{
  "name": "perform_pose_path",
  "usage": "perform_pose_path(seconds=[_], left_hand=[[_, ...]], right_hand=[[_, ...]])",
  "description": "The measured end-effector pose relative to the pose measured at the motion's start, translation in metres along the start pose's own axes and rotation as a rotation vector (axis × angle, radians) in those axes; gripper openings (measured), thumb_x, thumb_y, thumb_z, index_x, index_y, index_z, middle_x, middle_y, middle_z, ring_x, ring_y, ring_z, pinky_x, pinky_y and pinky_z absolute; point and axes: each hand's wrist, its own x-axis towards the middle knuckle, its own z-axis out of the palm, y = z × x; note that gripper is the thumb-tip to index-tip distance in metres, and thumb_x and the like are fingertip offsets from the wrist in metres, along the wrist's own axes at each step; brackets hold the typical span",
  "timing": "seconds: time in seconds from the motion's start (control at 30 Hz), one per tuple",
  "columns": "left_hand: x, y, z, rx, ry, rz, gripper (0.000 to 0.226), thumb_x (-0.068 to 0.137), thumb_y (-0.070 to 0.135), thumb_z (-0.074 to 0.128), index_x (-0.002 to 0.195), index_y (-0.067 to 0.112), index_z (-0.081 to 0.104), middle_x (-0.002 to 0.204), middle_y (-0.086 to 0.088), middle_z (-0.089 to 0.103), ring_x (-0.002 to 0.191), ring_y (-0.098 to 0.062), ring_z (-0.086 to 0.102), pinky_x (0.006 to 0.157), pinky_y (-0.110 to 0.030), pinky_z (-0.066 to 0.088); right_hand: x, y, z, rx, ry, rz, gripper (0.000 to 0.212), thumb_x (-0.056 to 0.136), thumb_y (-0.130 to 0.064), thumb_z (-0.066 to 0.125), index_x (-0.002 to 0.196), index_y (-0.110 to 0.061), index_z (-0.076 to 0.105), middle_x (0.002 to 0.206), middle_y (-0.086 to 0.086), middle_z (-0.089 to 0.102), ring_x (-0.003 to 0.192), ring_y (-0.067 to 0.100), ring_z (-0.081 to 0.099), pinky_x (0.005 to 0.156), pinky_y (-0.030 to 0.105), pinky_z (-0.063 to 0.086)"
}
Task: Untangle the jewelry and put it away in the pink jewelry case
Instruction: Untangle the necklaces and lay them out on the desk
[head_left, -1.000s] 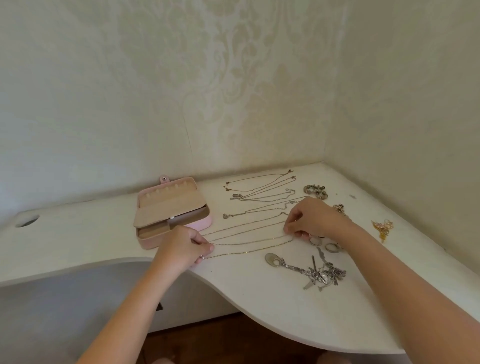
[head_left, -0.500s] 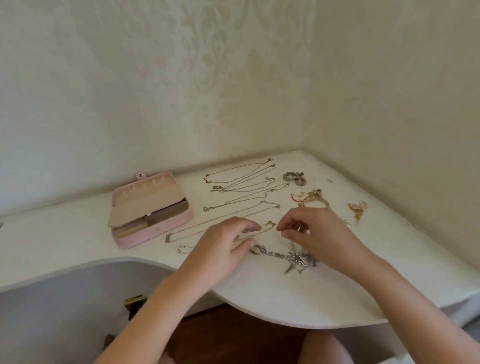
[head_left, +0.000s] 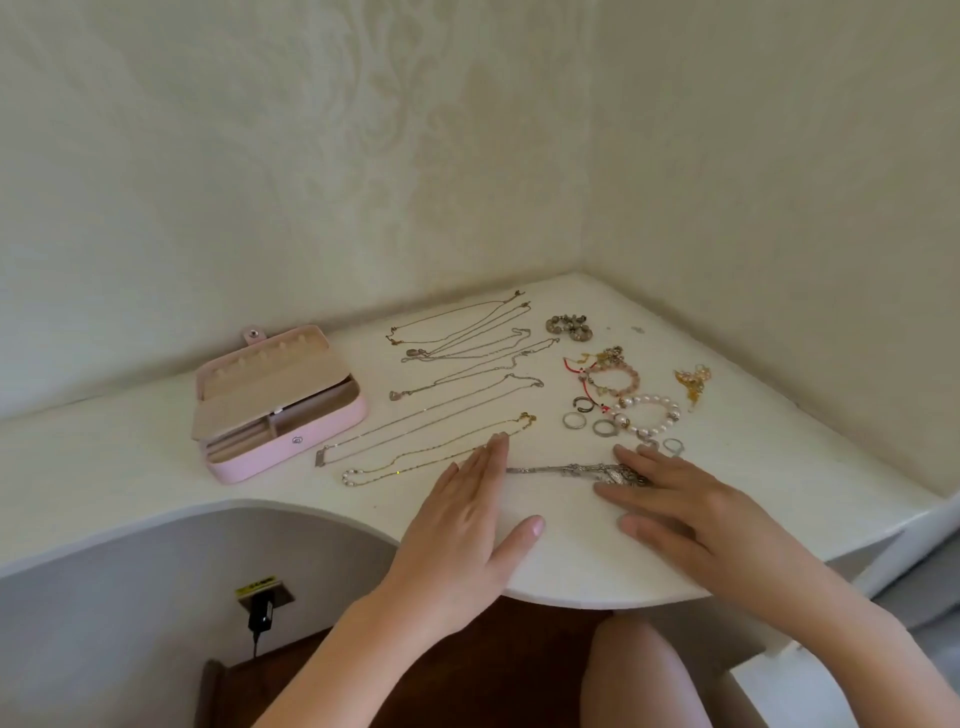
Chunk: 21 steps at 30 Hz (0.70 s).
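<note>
I'm laying my L hand flat on the counter, fingers straight & together, tips touching a gold chain. My R hand is resting w/ fingers spread on the silver tangle, at its right end. The pink jewelry case is sitting open at far left, apart from both hands.

My right hand covers the right end of the silver tangle, so I can't read its knots. My left hand hides a bit of the gold chain.
</note>
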Motion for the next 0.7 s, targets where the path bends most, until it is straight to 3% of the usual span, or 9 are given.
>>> perform_pose_path(seconds=[0.1,0.23,0.3,0.4,0.53,0.63,0.7], left_hand=[[-0.009,-0.006,0.0,-0.005,0.045,-0.04,0.076,0.094,0.059,0.023,0.146,0.027,-0.022,0.157,0.012,-0.011,0.142,0.001,-0.008,0.107,-0.011,-0.011],[-0.018,-0.016,-0.003,0.013,0.039,-0.045,0.071,0.092,0.061,0.016,0.149,0.028,-0.012,0.157,0.014,-0.011,0.135,0.009,-0.014,0.102,-0.006,-0.015],[-0.021,-0.02,-0.004,0.022,0.024,-0.042,0.071,0.089,0.062,0.011,0.149,0.029,-0.008,0.156,0.017,-0.013,0.134,0.01,-0.019,0.098,-0.003,-0.019],[-0.027,-0.023,-0.005,0.023,0.032,-0.063,0.073,0.086,0.062,0.008,0.149,0.029,-0.008,0.15,0.02,-0.018,0.134,0.009,-0.02,0.097,-0.002,-0.021],[-0.034,-0.026,-0.003,0.017,0.063,-0.083,0.073,0.086,0.063,0.004,0.149,0.028,-0.008,0.148,0.02,-0.019,0.128,0.014,-0.026,0.096,-0.002,-0.023],[-0.034,-0.029,0.002,0.008,0.101,-0.07,0.078,0.083,0.068,-0.001,0.149,0.028,-0.003,0.147,0.022,-0.014,0.124,0.02,-0.028,0.099,-0.003,-0.022],[-0.034,-0.031,0.006,-0.027,0.148,-0.064,0.076,0.085,0.067,0.005,0.15,0.028,0.005,0.149,0.023,-0.004,0.132,0.015,-0.016,0.104,-0.004,-0.016]], right_hand=[[-0.001,-0.006,-0.006,0.095,0.043,0.042,0.025,0.085,-0.066,0.044,0.109,-0.063,0.049,0.134,-0.036,0.033,0.13,-0.015,0.024,0.101,-0.005,0.008],[-0.003,-0.01,-0.008,0.213,0.163,0.131,0.021,0.085,-0.03,0.067,0.097,-0.047,0.068,0.112,-0.039,0.051,0.111,-0.03,0.037,0.094,-0.008,0.019],[-0.003,-0.01,-0.006,0.219,0.239,0.191,0.019,0.084,-0.021,0.07,0.094,-0.036,0.073,0.104,-0.034,0.059,0.104,-0.027,0.045,0.089,-0.01,0.022],[-0.003,-0.012,-0.005,0.166,0.329,0.278,0.017,0.084,-0.018,0.07,0.099,-0.024,0.075,0.105,-0.019,0.067,0.109,-0.009,0.051,0.087,-0.007,0.025],[0.0,-0.018,-0.004,0.124,0.417,0.379,0.016,0.085,-0.021,0.07,0.099,-0.019,0.076,0.109,-0.007,0.07,0.099,0.002,0.056,0.091,0.013,0.036],[0.01,-0.027,-0.003,0.076,0.43,0.342,0.011,0.083,-0.023,0.072,0.093,-0.019,0.075,0.112,-0.006,0.068,0.104,0.011,0.059,0.086,0.019,0.037],[0.02,-0.036,-0.003,0.078,0.395,0.245,0.011,0.081,-0.025,0.073,0.092,-0.022,0.073,0.113,-0.009,0.066,0.107,0.01,0.057,0.085,0.019,0.036]])
